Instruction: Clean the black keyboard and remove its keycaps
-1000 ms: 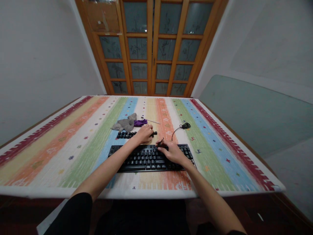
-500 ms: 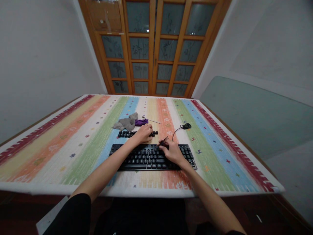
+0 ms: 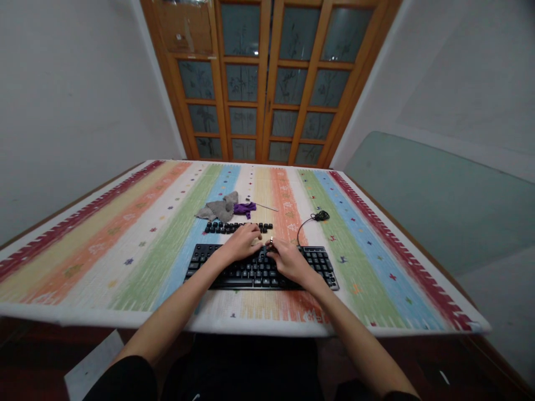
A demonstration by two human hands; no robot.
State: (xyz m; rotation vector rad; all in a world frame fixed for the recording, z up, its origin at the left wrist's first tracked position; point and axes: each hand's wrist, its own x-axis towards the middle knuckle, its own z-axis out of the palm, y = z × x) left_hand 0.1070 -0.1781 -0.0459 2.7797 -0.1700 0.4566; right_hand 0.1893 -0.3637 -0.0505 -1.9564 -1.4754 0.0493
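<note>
A black keyboard (image 3: pixel 251 274) lies near the table's front edge, its middle partly covered by my hands. Over its upper edge, my left hand (image 3: pixel 243 241) has loosely bent fingers, thumb apart, and no object shows in it. My right hand (image 3: pixel 288 259) is closed round a small dark tool (image 3: pixel 271 243) with a shiny tip, above the keys right of centre. The tool's exact kind is too small to make out. Just beyond the keyboard, loose black keycaps (image 3: pixel 223 228) stand in rows.
Behind the keycaps lie a crumpled grey cloth (image 3: pixel 219 210), a purple cloth (image 3: pixel 244 209) and a thin rod (image 3: pixel 267 207). A coiled black cable (image 3: pixel 320 216) sits to the right, its lead running to the keyboard. A striped tablecloth (image 3: pixel 159 239) covers the table.
My left hand has drawn back from the keycap rows to the keyboard's upper edge. The right hand has shifted slightly left and turned the tool so its tip points up.
</note>
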